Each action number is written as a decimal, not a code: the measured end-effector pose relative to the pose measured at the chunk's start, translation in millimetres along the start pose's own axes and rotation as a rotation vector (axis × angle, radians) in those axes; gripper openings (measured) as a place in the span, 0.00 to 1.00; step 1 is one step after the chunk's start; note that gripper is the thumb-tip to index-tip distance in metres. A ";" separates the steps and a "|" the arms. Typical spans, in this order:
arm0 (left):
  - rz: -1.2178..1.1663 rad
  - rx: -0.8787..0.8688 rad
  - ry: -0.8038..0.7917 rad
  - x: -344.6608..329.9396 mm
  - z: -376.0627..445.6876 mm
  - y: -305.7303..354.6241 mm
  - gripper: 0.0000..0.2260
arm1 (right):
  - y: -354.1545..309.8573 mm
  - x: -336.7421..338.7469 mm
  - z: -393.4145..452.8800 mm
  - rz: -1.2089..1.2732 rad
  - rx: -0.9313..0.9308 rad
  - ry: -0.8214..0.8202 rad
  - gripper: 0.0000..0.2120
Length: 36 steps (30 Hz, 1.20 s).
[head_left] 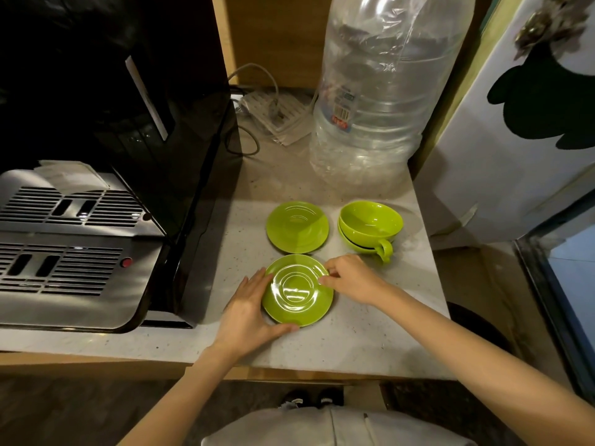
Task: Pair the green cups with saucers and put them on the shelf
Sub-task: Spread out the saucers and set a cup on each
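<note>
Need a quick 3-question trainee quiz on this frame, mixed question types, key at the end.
1. True or false: the two cups are stacked, one inside the other.
2. How many saucers lie on the counter? A) one B) two C) three
3. Fill in: both the left hand and the right hand touch the rim of the ___ saucer, the one closer to the person.

Key: 1 true. 2 B: the near one and the far saucer. 3 near.
</note>
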<state>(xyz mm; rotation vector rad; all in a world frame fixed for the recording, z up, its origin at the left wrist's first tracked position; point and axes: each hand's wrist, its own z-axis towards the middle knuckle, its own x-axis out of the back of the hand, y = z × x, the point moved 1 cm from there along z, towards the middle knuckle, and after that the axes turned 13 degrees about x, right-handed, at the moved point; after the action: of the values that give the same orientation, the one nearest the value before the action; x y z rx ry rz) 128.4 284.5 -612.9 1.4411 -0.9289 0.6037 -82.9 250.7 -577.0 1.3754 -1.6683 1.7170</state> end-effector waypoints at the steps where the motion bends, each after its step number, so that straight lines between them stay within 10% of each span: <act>1: 0.008 0.000 -0.001 0.1 0.5 -0.1 0.47 | -0.2 0.7 -0.1 0.005 0.000 0.003 0.15; 12: 0.031 0.029 0.051 11.0 6.7 11.8 0.49 | 0.2 9.3 -5.8 0.059 -0.006 -0.013 0.23; 23: -0.525 -0.008 -0.048 16.5 59.6 117.0 0.25 | 13.3 86.8 -26.9 0.530 0.052 0.523 0.21; 27: -0.506 -0.061 0.010 7.9 77.2 135.6 0.31 | 43.3 104.7 -38.4 0.567 -0.016 0.655 0.19; 36: -0.371 0.097 -0.177 -19.9 100.7 139.2 0.41 | 90.1 75.4 -33.9 0.596 -0.232 0.419 0.21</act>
<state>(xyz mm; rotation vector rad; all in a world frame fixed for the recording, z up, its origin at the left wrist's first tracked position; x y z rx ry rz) -14.2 200.6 -562.4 1.7233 -0.7478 0.2508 -202.5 234.9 -557.4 0.3819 -2.0497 1.8545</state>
